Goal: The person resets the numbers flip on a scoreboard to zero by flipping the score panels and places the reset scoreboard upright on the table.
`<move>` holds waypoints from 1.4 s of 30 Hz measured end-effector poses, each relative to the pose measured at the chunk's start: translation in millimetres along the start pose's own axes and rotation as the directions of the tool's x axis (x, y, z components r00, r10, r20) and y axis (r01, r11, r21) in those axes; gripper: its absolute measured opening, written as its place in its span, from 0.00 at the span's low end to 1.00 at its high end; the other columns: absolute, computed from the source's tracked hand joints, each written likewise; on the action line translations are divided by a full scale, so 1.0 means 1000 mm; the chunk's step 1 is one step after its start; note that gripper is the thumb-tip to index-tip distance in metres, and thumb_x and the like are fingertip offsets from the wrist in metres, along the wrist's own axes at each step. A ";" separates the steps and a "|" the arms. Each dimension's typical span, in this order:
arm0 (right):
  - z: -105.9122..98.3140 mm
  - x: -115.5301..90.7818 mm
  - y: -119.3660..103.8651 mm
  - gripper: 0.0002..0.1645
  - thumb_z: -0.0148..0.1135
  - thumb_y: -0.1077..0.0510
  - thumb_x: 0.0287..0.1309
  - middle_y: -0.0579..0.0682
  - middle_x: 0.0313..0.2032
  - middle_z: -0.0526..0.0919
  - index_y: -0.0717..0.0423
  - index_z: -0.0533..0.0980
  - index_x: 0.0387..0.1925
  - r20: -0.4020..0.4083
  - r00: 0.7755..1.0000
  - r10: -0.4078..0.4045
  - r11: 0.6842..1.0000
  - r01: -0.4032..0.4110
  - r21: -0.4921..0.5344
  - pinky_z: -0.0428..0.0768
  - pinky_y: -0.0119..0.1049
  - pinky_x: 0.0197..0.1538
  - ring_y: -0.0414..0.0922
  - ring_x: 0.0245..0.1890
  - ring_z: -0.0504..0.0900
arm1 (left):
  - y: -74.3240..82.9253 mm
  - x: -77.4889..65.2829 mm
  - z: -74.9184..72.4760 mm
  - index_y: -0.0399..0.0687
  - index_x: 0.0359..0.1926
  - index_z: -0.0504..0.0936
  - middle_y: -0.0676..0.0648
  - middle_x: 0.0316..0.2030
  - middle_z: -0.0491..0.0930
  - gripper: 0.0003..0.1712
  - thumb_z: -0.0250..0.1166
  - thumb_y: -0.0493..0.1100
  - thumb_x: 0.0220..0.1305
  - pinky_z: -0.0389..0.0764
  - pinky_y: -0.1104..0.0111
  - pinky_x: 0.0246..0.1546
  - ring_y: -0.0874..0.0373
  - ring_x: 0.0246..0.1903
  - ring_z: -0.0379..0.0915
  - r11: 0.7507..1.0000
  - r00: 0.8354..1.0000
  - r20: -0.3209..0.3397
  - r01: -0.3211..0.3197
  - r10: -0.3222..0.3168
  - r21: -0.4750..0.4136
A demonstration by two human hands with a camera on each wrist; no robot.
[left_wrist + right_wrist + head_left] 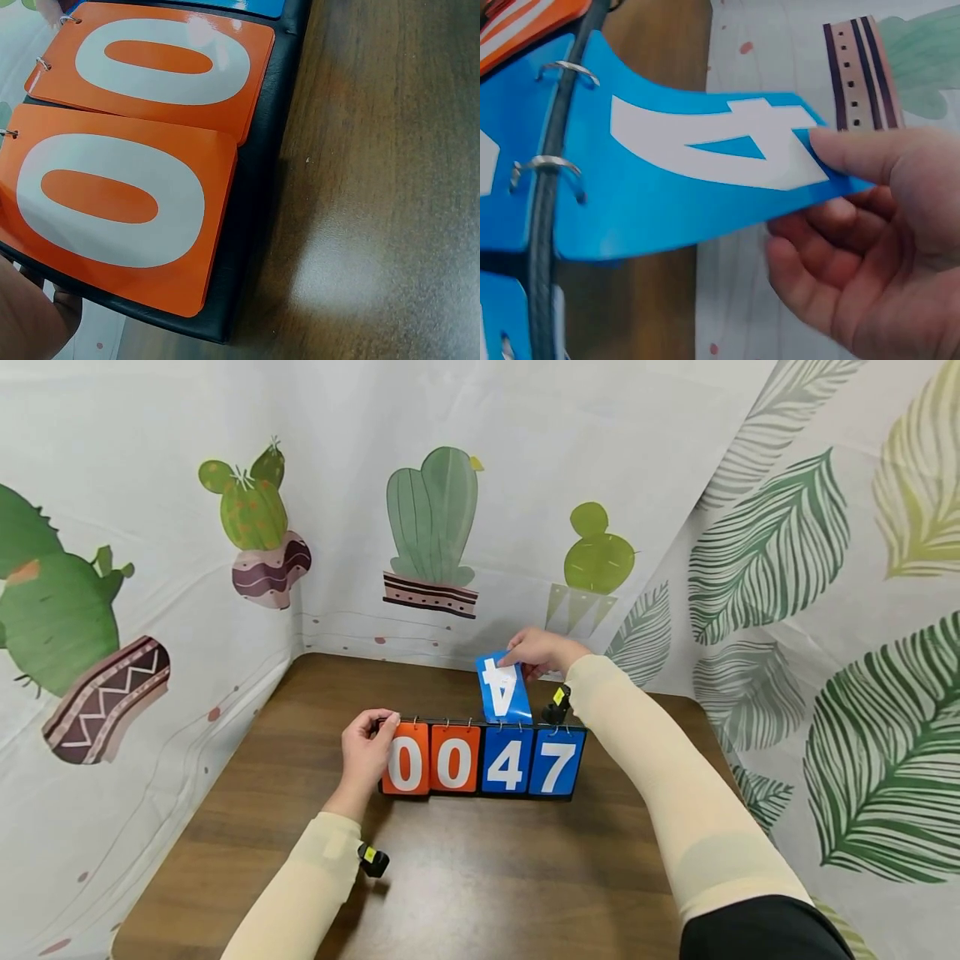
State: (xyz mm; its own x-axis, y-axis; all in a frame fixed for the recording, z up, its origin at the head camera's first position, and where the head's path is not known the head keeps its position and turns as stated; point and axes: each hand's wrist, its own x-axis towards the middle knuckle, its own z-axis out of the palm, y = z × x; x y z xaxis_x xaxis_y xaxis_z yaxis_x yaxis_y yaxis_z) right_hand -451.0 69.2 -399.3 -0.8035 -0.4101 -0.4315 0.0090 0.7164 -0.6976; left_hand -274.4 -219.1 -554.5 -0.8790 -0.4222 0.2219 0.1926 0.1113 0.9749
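A flip scoreboard (480,795) with a black backing stands on the table, its orange cards showing 0 and 0, its blue cards 4 and 7. At its upper left corner my left hand (365,756) grips the board, thumb in front by the orange 0 card (180,232). Behind the top edge, my right hand (543,652) pinches the free end of a blue card (502,689) with an upside-down white 4. In the right wrist view that card bends between the metal rings (551,163) and my thumb (855,154).
The brown wooden table (517,877) reaches toward me. Close behind it hangs a white cloth (337,527) printed with cacti, and a leaf-patterned cloth (765,693) hangs at the right. Each wrist wears a small black camera (372,860).
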 end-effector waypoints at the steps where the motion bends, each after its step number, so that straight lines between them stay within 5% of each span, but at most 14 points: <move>1: -0.002 0.000 0.001 0.12 0.67 0.52 0.68 0.52 0.33 0.83 0.57 0.78 0.39 0.012 1.000 -0.018 1.000 0.018 0.011 0.86 0.47 0.46 0.48 0.31 0.80 | -0.006 0.002 0.000 0.37 0.42 0.86 0.54 0.32 0.81 0.12 0.72 0.43 0.66 0.75 0.78 0.36 0.63 0.34 0.73 1.000 1.000 -0.003 -0.008 0.008 -0.003; 7: -0.008 -0.002 0.002 0.11 0.64 0.57 0.70 0.54 0.44 0.85 0.58 0.79 0.49 0.086 0.993 -0.078 0.991 0.067 0.120 0.87 0.43 0.45 0.49 0.38 0.82 | -0.009 0.001 -0.001 0.41 0.42 0.86 0.57 0.32 0.81 0.11 0.72 0.45 0.66 0.76 0.76 0.36 0.62 0.35 0.74 1.000 1.000 -0.005 0.005 -0.005 0.002; 12: -0.014 -0.013 0.001 0.17 0.62 0.58 0.71 0.56 0.49 0.86 0.57 0.80 0.57 0.071 0.994 -0.085 0.991 0.077 0.110 0.87 0.44 0.48 0.49 0.41 0.85 | -0.009 0.001 0.000 0.38 0.44 0.86 0.57 0.32 0.81 0.12 0.70 0.43 0.67 0.75 0.77 0.36 0.63 0.35 0.73 0.999 0.999 0.005 0.034 -0.034 0.013; 22: -0.027 -0.041 -0.003 0.11 0.62 0.59 0.71 0.53 0.42 0.88 0.59 0.80 0.51 0.117 0.977 -0.178 0.981 0.166 0.105 0.88 0.46 0.46 0.47 0.35 0.86 | -0.011 0.001 0.001 0.38 0.44 0.86 0.56 0.32 0.81 0.12 0.71 0.44 0.67 0.76 0.77 0.37 0.63 0.34 0.74 1.000 1.000 0.005 0.020 -0.020 0.024; 30: -0.018 -0.069 -0.002 0.14 0.58 0.58 0.73 0.60 0.50 0.88 0.56 0.83 0.55 0.251 0.935 -0.252 0.965 0.262 -0.008 0.87 0.48 0.52 0.53 0.45 0.89 | -0.012 0.000 0.000 0.43 0.42 0.87 0.57 0.32 0.82 0.11 0.72 0.46 0.66 0.77 0.77 0.37 0.61 0.36 0.75 1.000 1.000 -0.006 -0.004 0.004 0.023; 36: 0.004 -0.096 -0.002 0.14 0.54 0.56 0.75 0.62 0.46 0.87 0.61 0.82 0.48 0.334 0.888 -0.317 0.909 0.385 -0.162 0.86 0.50 0.55 0.58 0.48 0.86 | -0.010 0.001 0.000 0.42 0.42 0.87 0.57 0.32 0.81 0.11 0.71 0.45 0.67 0.76 0.77 0.37 0.61 0.35 0.74 1.000 1.000 -0.017 -0.015 0.016 0.027; 42: 0.030 -0.128 -0.002 0.20 0.55 0.55 0.72 0.49 0.53 0.88 0.48 0.82 0.61 0.368 0.863 -0.346 0.794 0.478 -0.376 0.83 0.44 0.58 0.47 0.48 0.86 | -0.008 0.002 0.001 0.40 0.42 0.87 0.57 0.31 0.81 0.10 0.71 0.43 0.67 0.76 0.78 0.37 0.62 0.34 0.74 1.000 1.000 -0.012 -0.012 0.012 0.004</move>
State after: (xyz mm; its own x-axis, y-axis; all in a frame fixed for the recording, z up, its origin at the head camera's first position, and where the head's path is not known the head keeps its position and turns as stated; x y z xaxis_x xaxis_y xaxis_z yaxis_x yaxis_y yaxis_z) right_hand -330.5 103.2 -359.8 -0.4778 -0.8095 -0.3412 -0.6009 0.5845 -0.5452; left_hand -278.3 -219.6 -562.2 -0.8714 -0.4314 0.2335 0.2010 0.1202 0.9722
